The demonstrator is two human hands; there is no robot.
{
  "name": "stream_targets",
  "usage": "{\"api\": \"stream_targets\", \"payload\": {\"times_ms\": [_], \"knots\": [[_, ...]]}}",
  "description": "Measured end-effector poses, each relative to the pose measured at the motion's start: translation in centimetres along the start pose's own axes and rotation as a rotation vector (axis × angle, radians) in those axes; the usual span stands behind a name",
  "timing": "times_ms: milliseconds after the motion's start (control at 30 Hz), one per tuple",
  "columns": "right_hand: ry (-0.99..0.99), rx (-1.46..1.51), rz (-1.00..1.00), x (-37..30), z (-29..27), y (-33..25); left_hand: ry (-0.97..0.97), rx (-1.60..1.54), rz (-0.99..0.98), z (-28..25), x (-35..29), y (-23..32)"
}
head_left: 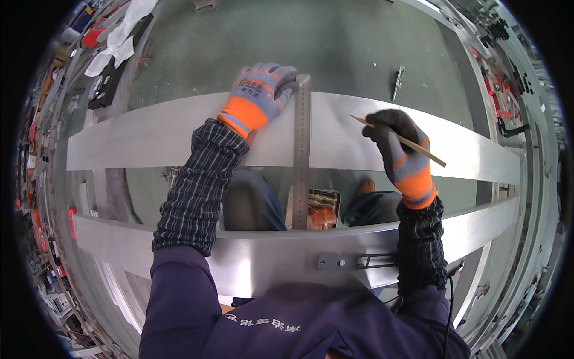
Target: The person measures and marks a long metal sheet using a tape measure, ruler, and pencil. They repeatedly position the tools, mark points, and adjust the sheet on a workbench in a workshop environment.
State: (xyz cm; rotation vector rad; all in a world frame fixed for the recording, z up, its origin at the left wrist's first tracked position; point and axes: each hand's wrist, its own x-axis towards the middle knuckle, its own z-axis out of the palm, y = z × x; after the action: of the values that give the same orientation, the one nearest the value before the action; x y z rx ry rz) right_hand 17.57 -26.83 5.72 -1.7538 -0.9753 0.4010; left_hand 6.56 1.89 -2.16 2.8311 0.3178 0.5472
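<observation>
A broad silver metal profile [179, 134] lies crosswise in front of me. Across it runs a try square [302, 149], its graduated steel blade pointing toward me and its thicker end at the profile's far edge. My left hand [257, 93], in a grey and orange glove, rests over that far edge, fingers curled and closed against the square's thick end. Over the profile, right of the blade, my right hand [399, 143] wears a matching glove and holds a wooden pencil [431, 156]. The pencil's sharpened tip points left, apparently just above the metal.
A second silver profile [263, 251] crosses nearer my body, carrying a dark metal bracket [338, 261]. Between the profiles, down by my legs, sits a tray of small items [323, 209]. A small metal tool [398, 82] lies beyond. White cloth [127, 30] hangs far left.
</observation>
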Motion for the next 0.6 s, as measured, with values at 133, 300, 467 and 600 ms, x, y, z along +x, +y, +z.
{"api": "stream_targets", "payload": {"times_ms": [133,300,467,600], "knots": [[0.123,0.014,0.064,-4.2,-2.5,2.5,0.208,-0.097,0.048,-1.8,-0.4,-0.1],[0.393,0.235,0.119,-7.2,-3.6,8.1,0.312,-0.057,0.026,-10.6,-3.6,-0.1],[0.433,0.26,0.062,-7.1,-4.0,9.7,0.499,0.123,-0.3,-18.0,-15.9,-4.0],[0.39,0.245,0.088,-6.8,-3.4,10.5,0.303,0.558,-0.794,-20.6,-35.2,-8.4]]}}
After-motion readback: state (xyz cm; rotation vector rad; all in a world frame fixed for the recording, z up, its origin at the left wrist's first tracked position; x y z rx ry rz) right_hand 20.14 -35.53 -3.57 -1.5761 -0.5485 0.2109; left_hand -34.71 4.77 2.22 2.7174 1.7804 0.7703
